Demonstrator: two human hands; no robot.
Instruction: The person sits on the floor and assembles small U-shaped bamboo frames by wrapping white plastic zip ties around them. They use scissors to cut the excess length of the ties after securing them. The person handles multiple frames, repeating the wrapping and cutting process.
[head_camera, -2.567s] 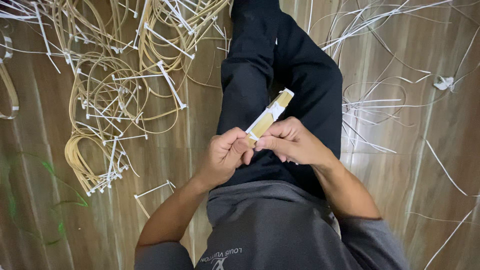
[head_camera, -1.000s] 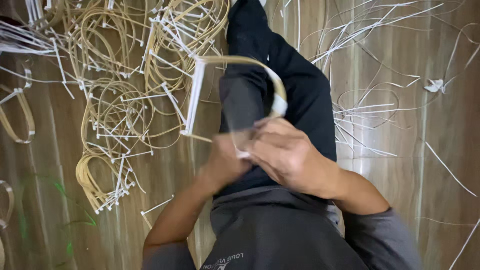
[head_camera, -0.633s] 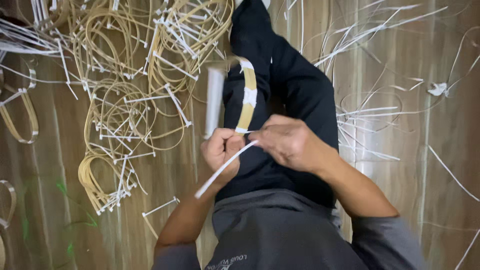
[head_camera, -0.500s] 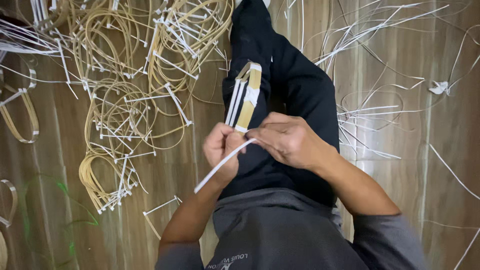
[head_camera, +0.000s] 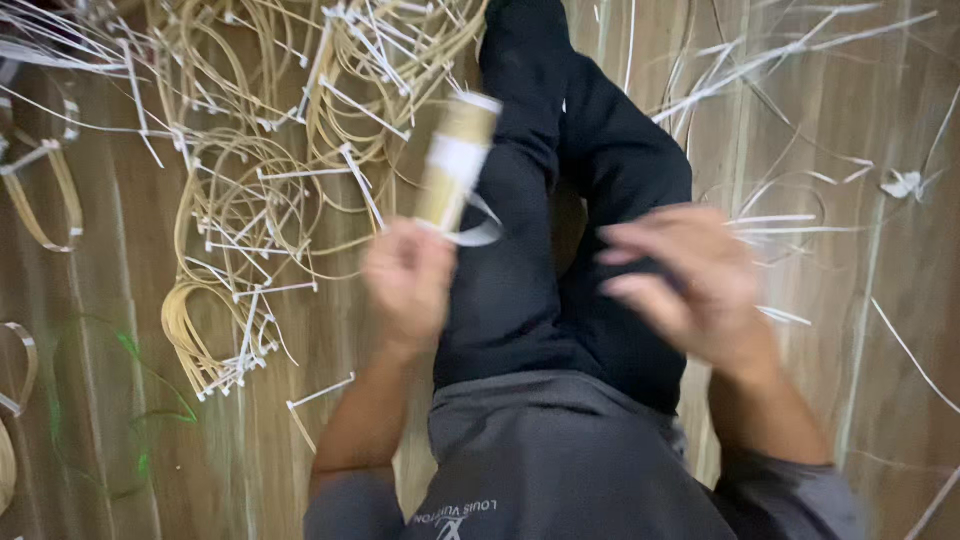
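Gripping the lower end of a folded cane strip (head_camera: 455, 160), the left hand (head_camera: 408, 285) points it up toward the upper middle of the frame, while the right hand (head_camera: 690, 285), fingers spread and empty, hovers well apart at the right.

We see both hands smeared by motion: the left hand (head_camera: 408, 285), centre left, shows no separate fingers, and the right hand (head_camera: 690, 285), centre right, is a blur whose fingertips we cannot make out. The tan and white strip (head_camera: 455, 165) above the left hand is blurred too, and its lower end is hidden in that hand. The heap of tan loops (head_camera: 270, 150) in the upper left is cut off by the top edge, as are the dark trouser legs (head_camera: 560, 200)
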